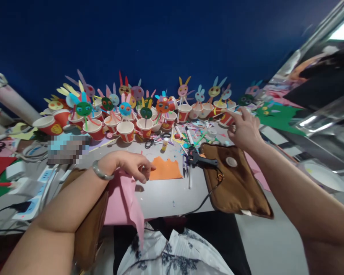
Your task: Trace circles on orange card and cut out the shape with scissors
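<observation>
My left hand hovers over the grey table, palm down. Its index finger points at the edge of a piece of orange paper with a ragged top; the other fingers curl loosely around nothing. Beneath that wrist, pink paper hangs over the table's front edge. My right hand reaches to the far right end of a row of cups. Its fingers are spread beside a red paper cup, with the index fingertip at the rim; whether it touches is unclear. Behind it stand several cups with paper rabbit heads.
A black glue gun lies beside scissors, its cord trailing forward. A brown cushion-like pad is at the right. A glue stick stands among paper scraps. Power strips and cables crowd the left. A blue wall rises behind.
</observation>
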`<state>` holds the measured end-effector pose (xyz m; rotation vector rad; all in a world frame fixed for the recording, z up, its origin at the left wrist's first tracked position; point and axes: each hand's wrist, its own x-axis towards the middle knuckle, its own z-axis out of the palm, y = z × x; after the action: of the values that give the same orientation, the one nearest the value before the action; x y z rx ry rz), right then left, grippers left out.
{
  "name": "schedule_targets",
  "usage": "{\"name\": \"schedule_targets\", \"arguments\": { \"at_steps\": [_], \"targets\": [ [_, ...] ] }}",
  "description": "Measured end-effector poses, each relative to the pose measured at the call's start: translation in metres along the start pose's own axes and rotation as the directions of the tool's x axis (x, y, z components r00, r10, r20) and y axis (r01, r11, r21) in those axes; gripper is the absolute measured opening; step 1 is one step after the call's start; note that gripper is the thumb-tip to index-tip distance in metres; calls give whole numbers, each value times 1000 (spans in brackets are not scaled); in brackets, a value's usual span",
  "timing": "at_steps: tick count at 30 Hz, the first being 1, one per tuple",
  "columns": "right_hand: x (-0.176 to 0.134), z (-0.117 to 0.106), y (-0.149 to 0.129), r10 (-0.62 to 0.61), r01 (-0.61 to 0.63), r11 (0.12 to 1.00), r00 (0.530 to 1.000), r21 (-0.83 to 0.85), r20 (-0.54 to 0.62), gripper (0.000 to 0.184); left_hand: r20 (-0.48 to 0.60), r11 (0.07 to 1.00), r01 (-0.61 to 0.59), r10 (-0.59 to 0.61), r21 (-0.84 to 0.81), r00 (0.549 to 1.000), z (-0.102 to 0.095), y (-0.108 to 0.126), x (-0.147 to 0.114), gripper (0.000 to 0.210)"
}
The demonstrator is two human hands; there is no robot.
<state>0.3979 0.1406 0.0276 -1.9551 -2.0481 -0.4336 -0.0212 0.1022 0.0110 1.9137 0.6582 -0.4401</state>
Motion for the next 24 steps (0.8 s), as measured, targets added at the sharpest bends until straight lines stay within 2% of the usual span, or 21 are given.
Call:
{"name": "schedule_targets", "arguments": {
  "at_steps": [3, 5, 8, 10, 13, 16, 20, 22, 24],
  "targets": [
    [17, -4, 24, 99, -98, 995, 995, -30, 32, 49, 20, 1000, -6, 6, -13, 1000, 0, 2, 0, 42],
    [27, 0, 35, 131, -127, 991, 986, -43, 99, 40, 24, 1000, -14, 15, -21, 1000, -1, 3, 0, 39],
    [37, 18, 42, 99, -95, 995, 961, -27, 258, 28, 6, 999, -40, 40, -20, 999, -2, 4, 0, 33],
    [40, 34, 41, 50, -53, 999, 934, -2, 354, 32, -9, 999, -49, 49, -21, 999, -3, 4, 1, 32],
    [44, 57, 36, 17, -26, 1000, 906, 15, 423, 37, 11, 999, -25, 26, -42, 1000, -3, 3, 1, 34],
    [49, 74, 31, 17, -33, 999, 894, 28, 448, 37, 25, 998, -14, 16, -58, 1000, -2, 2, 0, 36],
    [56, 79, 30, -3, -30, 997, 898, 69, 439, 35, 26, 999, -30, 31, -35, 999, -1, -1, 1, 39],
    [57, 76, 31, -20, -18, 995, 923, 96, 384, 34, 2, 999, -35, 35, -18, 999, -2, -3, 2, 39],
    [58, 70, 31, -39, 3, 991, 961, 132, 274, 35, -27, 999, -40, 40, 4, 999, -2, -6, 3, 37]
  ]
}}
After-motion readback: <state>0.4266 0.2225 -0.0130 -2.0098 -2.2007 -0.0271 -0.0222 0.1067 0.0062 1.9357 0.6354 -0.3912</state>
